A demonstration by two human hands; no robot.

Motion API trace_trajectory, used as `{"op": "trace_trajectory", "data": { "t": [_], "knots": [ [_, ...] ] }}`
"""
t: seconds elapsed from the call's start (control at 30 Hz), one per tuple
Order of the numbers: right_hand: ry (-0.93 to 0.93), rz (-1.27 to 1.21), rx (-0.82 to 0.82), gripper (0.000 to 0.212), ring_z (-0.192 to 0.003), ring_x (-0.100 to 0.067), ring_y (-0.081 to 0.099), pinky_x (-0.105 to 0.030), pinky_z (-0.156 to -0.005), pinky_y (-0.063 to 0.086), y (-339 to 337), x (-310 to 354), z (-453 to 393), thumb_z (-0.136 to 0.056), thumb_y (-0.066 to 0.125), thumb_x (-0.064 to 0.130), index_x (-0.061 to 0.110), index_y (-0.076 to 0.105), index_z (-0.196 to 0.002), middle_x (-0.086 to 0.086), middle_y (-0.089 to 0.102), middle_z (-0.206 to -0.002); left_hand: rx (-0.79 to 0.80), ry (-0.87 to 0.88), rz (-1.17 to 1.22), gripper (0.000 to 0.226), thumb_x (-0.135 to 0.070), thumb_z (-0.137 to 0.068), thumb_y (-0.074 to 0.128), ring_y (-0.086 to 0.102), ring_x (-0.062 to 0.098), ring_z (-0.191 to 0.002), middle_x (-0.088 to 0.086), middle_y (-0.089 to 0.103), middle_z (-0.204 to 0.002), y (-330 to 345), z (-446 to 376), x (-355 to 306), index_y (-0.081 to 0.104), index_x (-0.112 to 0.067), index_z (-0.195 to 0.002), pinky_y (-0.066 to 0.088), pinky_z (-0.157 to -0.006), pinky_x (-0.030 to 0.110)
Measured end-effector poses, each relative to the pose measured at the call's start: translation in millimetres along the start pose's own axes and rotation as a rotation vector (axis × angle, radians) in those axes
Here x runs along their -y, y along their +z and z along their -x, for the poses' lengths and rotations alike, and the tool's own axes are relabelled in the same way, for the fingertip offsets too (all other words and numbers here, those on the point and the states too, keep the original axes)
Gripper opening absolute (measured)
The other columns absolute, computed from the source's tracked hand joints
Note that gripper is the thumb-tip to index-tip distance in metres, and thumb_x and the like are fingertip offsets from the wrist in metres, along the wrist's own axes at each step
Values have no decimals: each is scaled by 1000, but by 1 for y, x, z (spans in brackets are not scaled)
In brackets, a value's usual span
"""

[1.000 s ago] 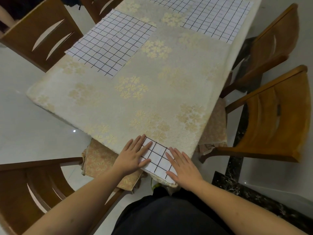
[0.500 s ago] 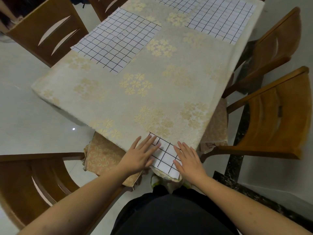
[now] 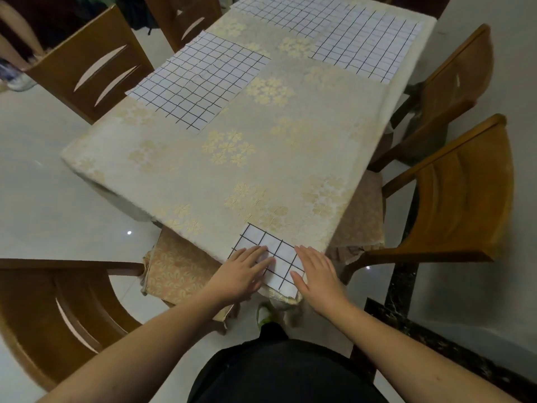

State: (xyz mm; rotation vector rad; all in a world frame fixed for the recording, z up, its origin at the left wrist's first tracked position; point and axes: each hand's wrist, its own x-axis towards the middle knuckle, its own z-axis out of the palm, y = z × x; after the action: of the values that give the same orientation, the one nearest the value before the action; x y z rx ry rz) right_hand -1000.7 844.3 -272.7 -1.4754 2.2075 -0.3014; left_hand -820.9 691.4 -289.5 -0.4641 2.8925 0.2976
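A small folded white cloth with a black grid (image 3: 274, 251) lies at the near corner of the table, on the cream floral tablecloth (image 3: 232, 170). My left hand (image 3: 242, 273) lies flat on the cloth's left part, fingers straight. My right hand (image 3: 318, 274) presses flat on its right edge, fingers straight and close together. Both hands cover part of the cloth.
A larger grid cloth (image 3: 200, 81) lies spread on the table's left, two more (image 3: 369, 45) at the far end. Wooden chairs stand at the near left (image 3: 58, 312), far left (image 3: 93, 68) and right (image 3: 456, 193). Another person's legs (image 3: 17, 39) show at top left.
Both hands have stayed flat on the folded cloth, the left fingers drawn a little closer together. The camera has tilted so the table sits slightly lower in view.
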Motion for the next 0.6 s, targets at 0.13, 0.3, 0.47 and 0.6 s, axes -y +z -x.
{"op": "trace_trajectory", "data": {
  "t": [0.13,0.3,0.47,0.6],
  "knots": [
    [-12,-19,8,76,-144,-18,19,-34,-118,10,-9,3,13,-86,10,61,23,21,-151,1,27,-155,0,-158,42,62,-49,-91,23,34,23,-139,5,39,-151,-17,6,-15,36,-24,-147,26,-113,39],
    [-14,-16,41,59,-142,-18,21,-35,-116,11,-20,12,33,-98,31,50,21,28,-149,1,31,-153,3,-373,90,60,-49,-95,31,34,22,-139,5,38,-151,-27,30,-34,32,-22,-148,29,-111,40],
    [-34,58,120,57,-139,-22,28,-37,-114,18,-19,28,46,-97,38,47,19,32,-147,-2,36,-150,29,-479,96,59,-52,-94,31,40,23,-134,2,43,-146,-41,68,-56,35,-24,-146,36,-107,42],
    [-58,87,98,51,-132,-25,37,-38,-107,26,-16,52,58,-95,42,44,20,41,-141,-4,44,-142,61,-505,91,57,-50,-95,40,41,21,-133,0,42,-146,-53,95,-68,32,-28,-147,38,-105,41]
  ]
}}
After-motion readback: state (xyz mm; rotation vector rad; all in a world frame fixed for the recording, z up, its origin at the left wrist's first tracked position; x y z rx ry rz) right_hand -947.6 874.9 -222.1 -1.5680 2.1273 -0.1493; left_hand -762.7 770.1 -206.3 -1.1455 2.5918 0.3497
